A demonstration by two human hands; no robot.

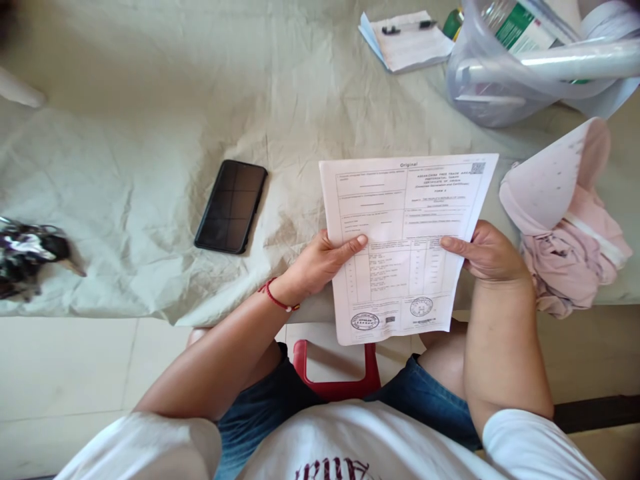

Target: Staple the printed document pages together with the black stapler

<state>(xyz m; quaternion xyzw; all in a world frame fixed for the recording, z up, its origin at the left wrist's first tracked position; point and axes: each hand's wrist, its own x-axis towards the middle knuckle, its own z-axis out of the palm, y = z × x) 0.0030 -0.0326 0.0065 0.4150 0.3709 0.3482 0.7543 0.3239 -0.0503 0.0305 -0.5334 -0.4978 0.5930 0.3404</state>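
Note:
A printed paper form, headed "Original" and bearing two round stamps near its bottom, is held up over the table's front edge. My left hand grips its left side, thumb on the front and fingers hidden behind. On the opposite side, my right hand pinches the sheet the same way, its thumb lying across the print. Whether there is one sheet or a thin stack, I cannot tell. To the left of my left hand, a black smartphone lies on the cloth with its screen dark.
A wrinkled pale cloth covers the table. Beyond the form are a notepad with a black pen and a translucent plastic tub. Pink fabric lies at right, a dark tangled bundle at left. A red stool shows below.

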